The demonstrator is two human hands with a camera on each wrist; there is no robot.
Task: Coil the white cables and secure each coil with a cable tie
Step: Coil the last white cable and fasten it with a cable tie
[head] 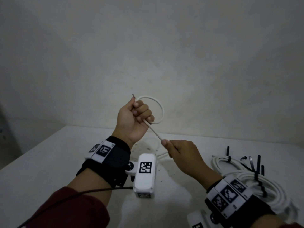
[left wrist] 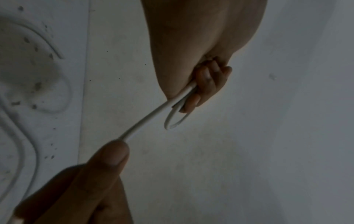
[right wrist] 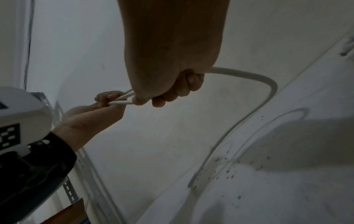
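Note:
My left hand (head: pixel 138 112) is raised above the table in a fist around a white cable (head: pixel 162 106), which forms one small loop to the right of the fist. The cable's bare end sticks out above the thumb. From the fist the cable runs down and right into my right hand (head: pixel 174 148), which pinches it between thumb and fingers. In the left wrist view the cable (left wrist: pixel 145 119) stretches taut from the left hand's fingers (left wrist: pixel 206 84) to the right hand's thumb (left wrist: pixel 113 154). In the right wrist view the cable (right wrist: pixel 254 78) curves from the right hand (right wrist: pixel 172 91) down to the table.
Finished white coils (head: pixel 256 180) bound with black cable ties (head: pixel 256 165) lie on the white table (head: pixel 49 170) at the right. Loose cable (head: pixel 162 155) lies on the table behind the right hand. Dark specks dot the tabletop. A pale wall stands behind.

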